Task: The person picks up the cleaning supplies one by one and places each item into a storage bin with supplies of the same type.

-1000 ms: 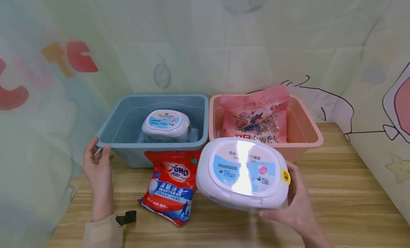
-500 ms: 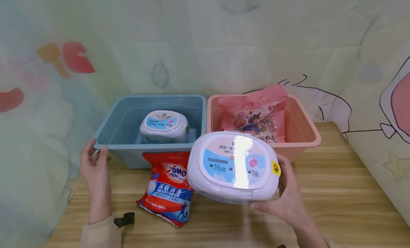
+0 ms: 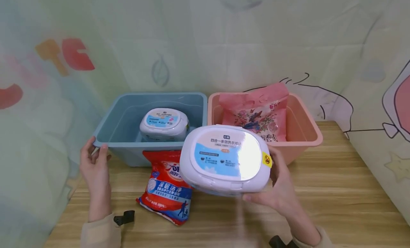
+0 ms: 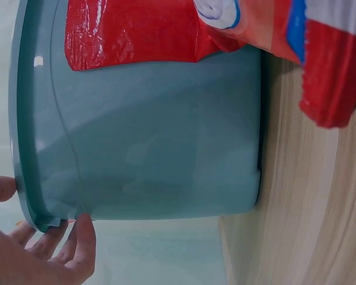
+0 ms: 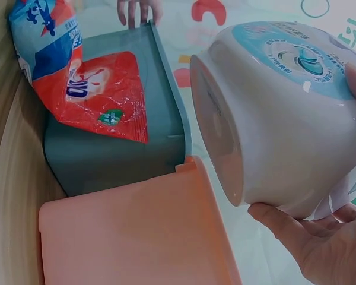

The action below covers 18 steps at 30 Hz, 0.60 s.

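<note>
Laundry-bead tub [image 3: 221, 159], white and closed, hung above the wooden tabletop [image 3: 349, 191], in front of where a blue bin [image 3: 128, 144] met a pink bin [image 3: 302, 125], its labelled lid tipped toward the person. The right hand [image 3: 278, 195], opened wide, gripped its right end, thumb low on the near side and fingers round behind. I took this for a carrying step; any move over a rim would, I judged, call for a firm grip and some extra height. Beyond the tub, an OMO washing-powder bag [image 3: 166, 196] leaned its top against the blue bin. At that bin's near left corner the left hand [image 3: 95, 169], partly curled, held the rim between thumb and fingers. Inside sat a matching tub [image 3: 163, 124], upright. The pink bin held a floral detergent bag [image 3: 256, 114], rising above the back rim. Farthest off hung a printed cloth backdrop [image 3: 224, 56].
</note>
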Available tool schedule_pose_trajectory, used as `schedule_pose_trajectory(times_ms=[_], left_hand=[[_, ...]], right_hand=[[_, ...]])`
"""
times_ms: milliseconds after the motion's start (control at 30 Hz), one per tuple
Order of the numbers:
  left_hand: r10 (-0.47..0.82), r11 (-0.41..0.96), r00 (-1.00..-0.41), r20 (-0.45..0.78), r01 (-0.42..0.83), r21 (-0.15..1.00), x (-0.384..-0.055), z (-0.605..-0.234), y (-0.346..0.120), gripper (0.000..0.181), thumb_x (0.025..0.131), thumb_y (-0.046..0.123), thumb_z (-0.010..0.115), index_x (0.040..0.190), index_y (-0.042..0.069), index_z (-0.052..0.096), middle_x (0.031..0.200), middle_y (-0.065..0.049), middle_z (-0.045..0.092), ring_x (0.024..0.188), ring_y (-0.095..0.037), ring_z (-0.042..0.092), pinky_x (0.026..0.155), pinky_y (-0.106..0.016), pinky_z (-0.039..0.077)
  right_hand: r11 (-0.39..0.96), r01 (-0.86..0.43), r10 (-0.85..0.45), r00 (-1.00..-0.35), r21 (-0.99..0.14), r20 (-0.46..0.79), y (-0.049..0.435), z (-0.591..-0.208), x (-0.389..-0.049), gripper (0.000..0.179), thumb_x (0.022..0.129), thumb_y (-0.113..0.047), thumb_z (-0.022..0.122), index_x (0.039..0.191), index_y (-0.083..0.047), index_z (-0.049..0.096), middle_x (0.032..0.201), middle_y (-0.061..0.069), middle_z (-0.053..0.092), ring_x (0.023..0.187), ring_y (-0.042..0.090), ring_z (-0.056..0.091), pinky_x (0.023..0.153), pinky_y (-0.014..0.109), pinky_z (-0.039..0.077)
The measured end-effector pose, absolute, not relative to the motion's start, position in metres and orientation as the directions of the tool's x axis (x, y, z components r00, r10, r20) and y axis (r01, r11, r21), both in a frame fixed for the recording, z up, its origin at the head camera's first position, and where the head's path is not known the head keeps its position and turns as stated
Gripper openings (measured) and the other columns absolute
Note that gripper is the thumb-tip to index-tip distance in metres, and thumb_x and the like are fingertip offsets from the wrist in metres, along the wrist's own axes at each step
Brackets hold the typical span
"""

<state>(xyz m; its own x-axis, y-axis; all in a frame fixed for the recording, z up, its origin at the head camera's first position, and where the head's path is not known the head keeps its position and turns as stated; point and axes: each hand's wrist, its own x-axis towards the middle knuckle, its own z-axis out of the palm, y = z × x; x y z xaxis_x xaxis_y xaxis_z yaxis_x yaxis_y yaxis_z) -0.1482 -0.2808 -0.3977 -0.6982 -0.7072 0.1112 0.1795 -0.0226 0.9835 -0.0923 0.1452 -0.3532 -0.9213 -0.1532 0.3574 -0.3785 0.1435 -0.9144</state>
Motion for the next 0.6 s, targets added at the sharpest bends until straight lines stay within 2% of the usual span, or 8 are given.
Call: schedule_pose_trajectory(times_ms=[300, 467, 600], left_hand=[[-0.706, -0.018, -0.698, 0.124, 0.192, 0.981, -0.147, -0.397, -0.282, 0.045, 0.091, 0.017, 0.064, 0.135, 0.016, 0.053, 0.118, 0.005, 0.054, 0.102, -0.005, 0.055, 0.074, -0.01, 0.047], [-0.704, -0.021, -0.699, 0.125, 0.197, 0.98, -0.147, -0.397, -0.282, 0.045, 0.091, 0.017, 0.064, 0.135, 0.016, 0.053, 0.118, 0.005, 0.055, 0.101, -0.005, 0.056, 0.073, -0.01, 0.048], [-0.699, -0.025, -0.704, 0.122, 0.195, 0.98, -0.148, -0.398, -0.282, 0.045, 0.092, 0.017, 0.064, 0.135, 0.016, 0.053, 0.119, 0.005, 0.054, 0.102, -0.005, 0.055, 0.074, -0.01, 0.048]], right_hand=[[0.138, -0.413, -0.163, -0.906, -0.9, 0.391, 0.136, -0.353, -0.105, 0.102, 0.051, 0.001, 0.089, 0.138, -0.01, 0.038, 0.132, 0.001, 0.052, 0.111, 0.013, 0.055, 0.092, 0.018, 0.047], [0.099, -0.426, -0.171, -0.898, -0.899, 0.407, 0.133, -0.352, -0.11, 0.099, 0.053, -0.001, 0.089, 0.138, -0.011, 0.039, 0.133, 0.004, 0.051, 0.112, 0.015, 0.055, 0.093, 0.019, 0.047], [0.102, -0.413, -0.171, -0.903, -0.905, 0.393, 0.13, -0.35, -0.114, 0.096, 0.057, -0.01, 0.091, 0.138, -0.013, 0.039, 0.134, 0.003, 0.05, 0.113, 0.017, 0.054, 0.093, 0.02, 0.047]])
